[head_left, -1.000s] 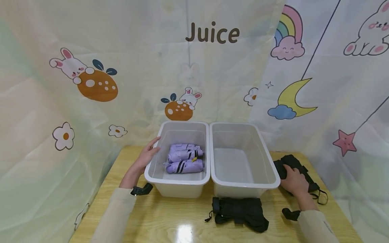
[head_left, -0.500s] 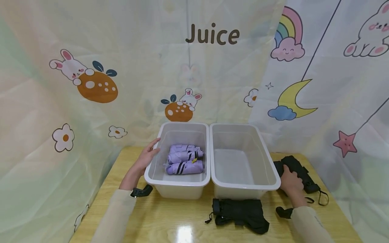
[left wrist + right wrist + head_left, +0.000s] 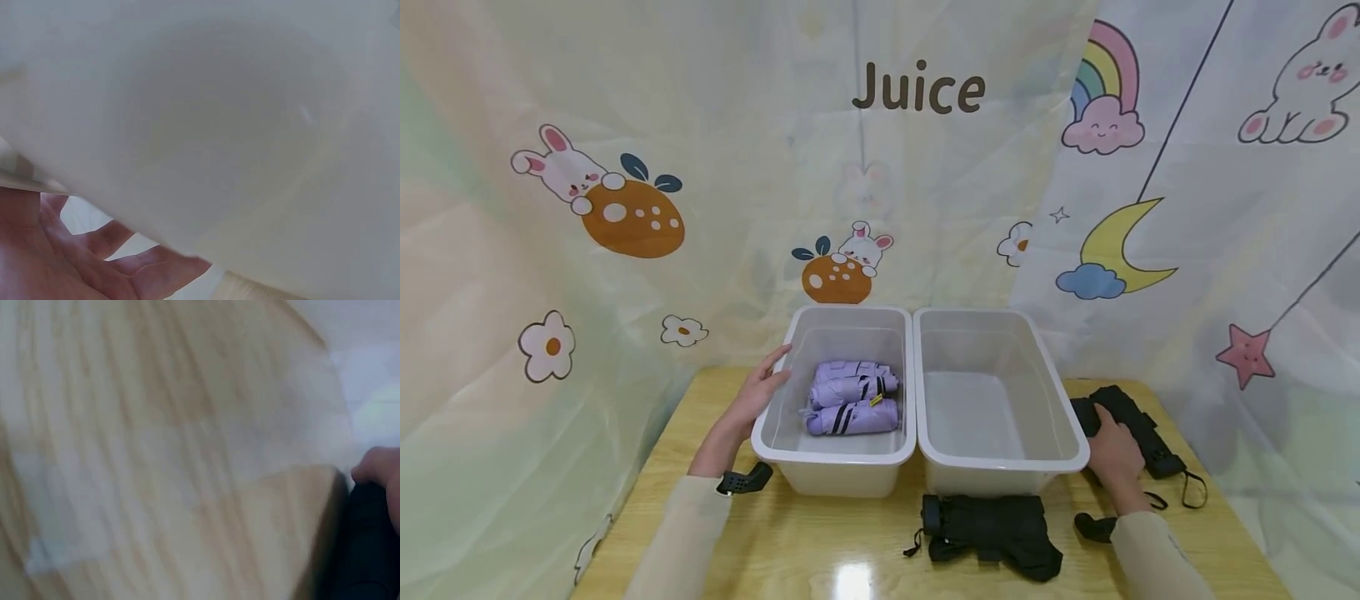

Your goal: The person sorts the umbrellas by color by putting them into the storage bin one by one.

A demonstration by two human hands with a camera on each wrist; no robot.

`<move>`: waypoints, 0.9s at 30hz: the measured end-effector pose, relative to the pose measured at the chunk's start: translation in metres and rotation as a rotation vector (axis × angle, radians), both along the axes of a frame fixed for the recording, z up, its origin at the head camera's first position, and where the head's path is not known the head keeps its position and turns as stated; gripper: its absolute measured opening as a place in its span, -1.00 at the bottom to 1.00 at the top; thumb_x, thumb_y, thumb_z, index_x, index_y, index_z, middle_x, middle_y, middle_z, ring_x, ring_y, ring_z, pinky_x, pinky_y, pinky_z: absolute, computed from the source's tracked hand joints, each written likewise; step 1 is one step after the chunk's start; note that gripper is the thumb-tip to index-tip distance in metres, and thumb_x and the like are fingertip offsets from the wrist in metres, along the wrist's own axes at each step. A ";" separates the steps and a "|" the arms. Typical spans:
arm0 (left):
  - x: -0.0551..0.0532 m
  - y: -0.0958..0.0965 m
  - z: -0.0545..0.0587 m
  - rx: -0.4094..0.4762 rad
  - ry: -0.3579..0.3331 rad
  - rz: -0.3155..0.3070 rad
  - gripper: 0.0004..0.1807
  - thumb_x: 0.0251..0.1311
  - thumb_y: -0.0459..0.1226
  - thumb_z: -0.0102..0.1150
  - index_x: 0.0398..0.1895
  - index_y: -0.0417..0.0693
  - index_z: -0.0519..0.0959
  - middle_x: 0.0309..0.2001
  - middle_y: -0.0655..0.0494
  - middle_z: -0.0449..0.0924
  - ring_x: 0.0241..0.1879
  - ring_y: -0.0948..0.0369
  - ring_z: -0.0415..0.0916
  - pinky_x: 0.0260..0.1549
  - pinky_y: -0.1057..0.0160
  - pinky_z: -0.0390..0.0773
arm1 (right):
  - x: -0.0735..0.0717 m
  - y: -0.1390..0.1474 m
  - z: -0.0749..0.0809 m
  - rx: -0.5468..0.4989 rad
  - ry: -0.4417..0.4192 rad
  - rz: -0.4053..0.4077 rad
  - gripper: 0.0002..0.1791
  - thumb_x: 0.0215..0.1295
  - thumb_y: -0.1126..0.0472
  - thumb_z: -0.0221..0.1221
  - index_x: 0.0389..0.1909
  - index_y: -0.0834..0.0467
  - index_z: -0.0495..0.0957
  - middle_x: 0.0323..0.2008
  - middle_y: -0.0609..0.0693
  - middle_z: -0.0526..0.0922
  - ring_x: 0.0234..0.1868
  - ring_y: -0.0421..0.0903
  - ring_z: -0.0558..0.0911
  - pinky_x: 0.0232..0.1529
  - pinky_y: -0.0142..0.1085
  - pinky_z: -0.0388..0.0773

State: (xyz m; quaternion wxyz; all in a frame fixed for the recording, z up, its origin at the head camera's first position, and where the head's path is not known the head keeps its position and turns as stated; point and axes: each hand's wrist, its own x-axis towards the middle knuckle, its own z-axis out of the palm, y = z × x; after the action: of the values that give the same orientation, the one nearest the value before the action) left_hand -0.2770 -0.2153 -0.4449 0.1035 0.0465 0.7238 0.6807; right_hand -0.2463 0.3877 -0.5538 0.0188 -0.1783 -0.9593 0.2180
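My left hand [image 3: 756,398] rests against the left rim of the left white bin [image 3: 842,477], fingers spread along its outer wall in the left wrist view. Inside that bin lie 3 folded lilac umbrellas [image 3: 853,417] with black stripes. On the right, my right hand [image 3: 1116,454] grips a folded black umbrella [image 3: 1084,412] beside the right white bin [image 3: 992,479]; the hand covers much of it. The right wrist view shows a finger on the dark umbrella [image 3: 365,544]. Just beyond that hand lies another black umbrella [image 3: 1138,425] with a wrist loop.
In front of the right bin lies a third black umbrella [image 3: 992,533], its cord to the left. Both bins stand side by side on a wooden table [image 3: 805,542]. A printed curtain [image 3: 737,167] hangs close behind and at both sides.
My right hand and forearm have shifted slightly left, with the hand still at the black umbrella. The farther umbrella shows more. My left hand stays at the bin; the whole view shifts slightly.
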 end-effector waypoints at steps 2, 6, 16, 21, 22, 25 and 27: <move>0.000 0.000 0.000 0.003 0.012 0.003 -0.40 0.51 -0.28 -0.20 0.55 0.03 -0.03 0.48 -0.28 -0.08 0.26 -0.38 0.17 0.02 -0.33 0.39 | 0.002 0.002 0.006 -0.007 0.023 0.022 -0.04 0.23 -0.18 0.18 0.51 0.15 0.01 -0.08 0.46 0.49 -0.37 0.29 0.55 -0.54 0.06 0.48; -0.001 -0.003 -0.006 -0.013 0.028 0.009 -0.40 0.52 -0.24 -0.19 0.55 0.10 -0.02 0.48 -0.25 -0.05 0.25 -0.36 0.20 0.00 -0.29 0.44 | 0.006 0.008 0.026 0.012 0.082 0.107 0.03 0.18 -0.33 0.17 0.50 0.16 0.05 -0.07 0.49 0.49 -0.48 0.23 0.54 -0.65 -0.05 0.43; -0.005 -0.004 -0.012 -0.013 0.055 0.019 -0.40 0.51 -0.17 -0.15 0.54 0.17 0.02 0.44 -0.24 0.05 0.23 -0.34 0.25 -0.03 -0.24 0.49 | -0.011 0.017 0.129 0.101 0.265 0.463 -0.08 0.16 -0.17 0.32 0.43 0.21 0.24 0.19 0.46 0.39 0.06 0.41 0.43 -0.11 0.29 0.39; 0.000 -0.002 -0.005 0.011 0.011 0.000 -0.39 0.52 -0.23 -0.18 0.56 0.13 -0.03 0.46 -0.27 0.00 0.26 -0.37 0.19 0.00 -0.29 0.44 | -0.024 0.001 0.176 0.140 0.209 0.580 -0.05 0.12 -0.26 0.31 0.44 0.13 0.25 0.20 0.38 0.42 0.02 0.29 0.48 -0.16 0.19 0.46; 0.001 -0.002 -0.003 0.016 0.007 -0.006 -0.38 0.52 -0.25 -0.18 0.56 0.12 -0.05 0.46 -0.29 -0.01 0.26 -0.38 0.18 0.01 -0.29 0.43 | -0.028 -0.004 0.184 0.140 0.197 0.590 -0.05 0.12 -0.26 0.31 0.44 0.13 0.25 0.21 0.37 0.41 0.03 0.29 0.48 -0.15 0.19 0.46; 0.005 0.000 0.007 0.035 0.006 -0.021 -0.37 0.51 -0.29 -0.19 0.56 0.04 -0.07 0.45 -0.34 -0.04 0.26 -0.41 0.15 0.02 -0.32 0.40 | -0.038 -0.019 0.203 0.149 0.172 0.615 -0.05 0.08 -0.28 0.32 0.43 0.09 0.27 0.24 0.34 0.40 0.05 0.27 0.47 -0.12 0.18 0.46; 0.007 0.001 0.011 0.047 0.010 -0.026 -0.37 0.51 -0.31 -0.20 0.56 -0.01 -0.08 0.44 -0.37 -0.03 0.26 -0.42 0.13 0.04 -0.33 0.38 | -0.046 -0.031 0.212 0.141 0.161 0.634 -0.07 0.06 -0.26 0.35 0.40 0.08 0.31 0.24 0.31 0.40 0.06 0.24 0.47 -0.11 0.16 0.46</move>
State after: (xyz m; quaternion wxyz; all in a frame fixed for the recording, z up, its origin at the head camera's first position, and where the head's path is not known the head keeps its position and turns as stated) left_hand -0.2699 -0.2148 -0.4334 0.1076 0.0616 0.7073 0.6959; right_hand -0.2920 0.3568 -0.3417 0.0382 0.1486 -0.9752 0.1594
